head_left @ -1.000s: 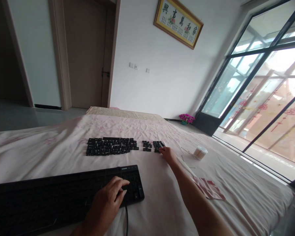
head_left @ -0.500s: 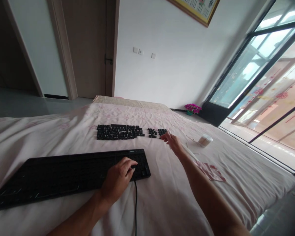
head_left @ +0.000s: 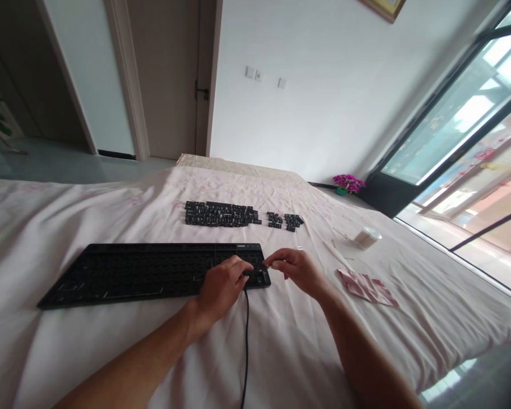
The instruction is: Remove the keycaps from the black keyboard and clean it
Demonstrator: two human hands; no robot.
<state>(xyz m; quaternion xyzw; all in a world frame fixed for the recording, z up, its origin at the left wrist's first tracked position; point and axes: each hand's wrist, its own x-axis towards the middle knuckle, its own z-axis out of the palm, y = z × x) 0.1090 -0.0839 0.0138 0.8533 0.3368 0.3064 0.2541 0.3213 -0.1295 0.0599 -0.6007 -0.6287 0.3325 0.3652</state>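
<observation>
A black keyboard (head_left: 153,267) lies on the bedspread, most of its surface dark, with a cable running from its near edge. My left hand (head_left: 223,284) rests over the right part of it, thumb and index finger apart at the number pad. Beside the keyboard's right end is my right hand (head_left: 296,270), its thumb and fingertips pinched together over the pad. What they pinch is too small to name; a thin, shiny loop (head_left: 298,248) shows just behind the knuckles. Beyond the keyboard, loose black keycaps (head_left: 219,215) lie in rows, with smaller groups (head_left: 275,220) to the right.
A clear round tub of cotton swabs (head_left: 367,237) lies on the right, with a few loose swabs near it. Closer in is a crumpled pink cloth (head_left: 368,287). The black cable (head_left: 247,341) runs toward me across the wrinkled bedspread (head_left: 289,346).
My right hand has come back from the right-hand keycap group to the keyboard's number pad. My left hand stays on the keyboard. The camera view has shifted a little.
</observation>
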